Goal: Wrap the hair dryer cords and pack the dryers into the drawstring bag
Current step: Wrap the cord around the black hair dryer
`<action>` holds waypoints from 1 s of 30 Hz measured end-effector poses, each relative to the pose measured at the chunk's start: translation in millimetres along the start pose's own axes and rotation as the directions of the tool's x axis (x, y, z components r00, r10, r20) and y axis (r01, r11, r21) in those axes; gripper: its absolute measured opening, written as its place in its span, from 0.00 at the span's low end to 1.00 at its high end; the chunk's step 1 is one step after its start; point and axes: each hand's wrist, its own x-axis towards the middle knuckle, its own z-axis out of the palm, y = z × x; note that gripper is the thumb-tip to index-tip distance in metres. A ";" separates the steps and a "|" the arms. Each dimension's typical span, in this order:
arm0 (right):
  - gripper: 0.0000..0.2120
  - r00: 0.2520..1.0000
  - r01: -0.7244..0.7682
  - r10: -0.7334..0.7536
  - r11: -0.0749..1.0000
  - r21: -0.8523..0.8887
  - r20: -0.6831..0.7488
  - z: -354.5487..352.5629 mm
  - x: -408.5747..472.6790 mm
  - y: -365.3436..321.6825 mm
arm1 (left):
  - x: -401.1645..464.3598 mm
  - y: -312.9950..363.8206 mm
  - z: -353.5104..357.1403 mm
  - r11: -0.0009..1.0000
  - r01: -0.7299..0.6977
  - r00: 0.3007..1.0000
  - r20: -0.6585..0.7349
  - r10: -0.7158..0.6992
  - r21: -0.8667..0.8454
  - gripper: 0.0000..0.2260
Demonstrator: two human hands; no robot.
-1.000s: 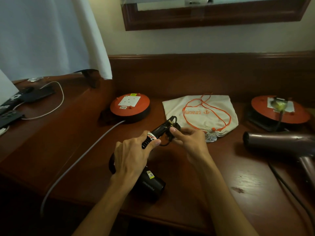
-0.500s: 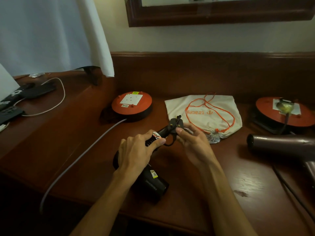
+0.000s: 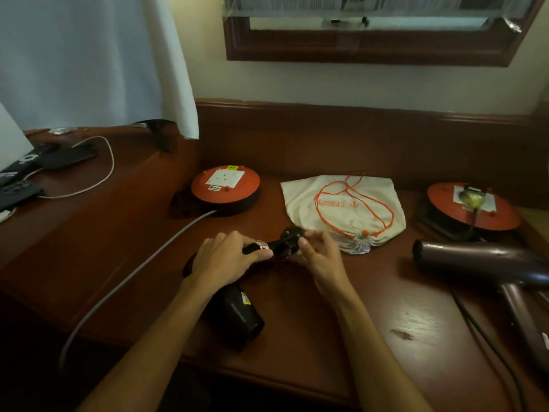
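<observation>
Head view: left hand [image 3: 225,260] clenched round handle of black plastic hair dryer [image 3: 234,313] lying on dark wooden desk [image 3: 371,328]; right hand [image 3: 315,252] pinching black plug [image 3: 292,234] at handle's end. Best tucked under wound cord, kept taut. Behind, cream cloth drawstring bag [image 3: 344,209] with orange cord, cinched, flat, seemingly empty. Maroon hair dryer [image 3: 481,263] at right, unwrapped.
</observation>
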 end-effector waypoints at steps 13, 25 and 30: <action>0.21 0.907 0.335 -0.057 0.698 -0.632 0.418 -14.9 2.6 -14.3 | -11.6 -26.8 -20.0 0.990 -0.031 0.992 -0.113 0.047 0.135 0.31; 0.20 0.908 0.379 0.022 0.384 -0.842 0.419 22.6 -24.0 -43.6 | -28.5 -73.5 5.1 0.948 0.130 0.946 -0.250 -0.206 -0.290 0.26; 0.26 0.907 0.323 0.096 0.464 -0.825 0.409 55.5 -23.8 -24.6 | 4.3 -66.5 18.0 0.992 0.104 0.971 -0.208 -0.116 -0.066 0.24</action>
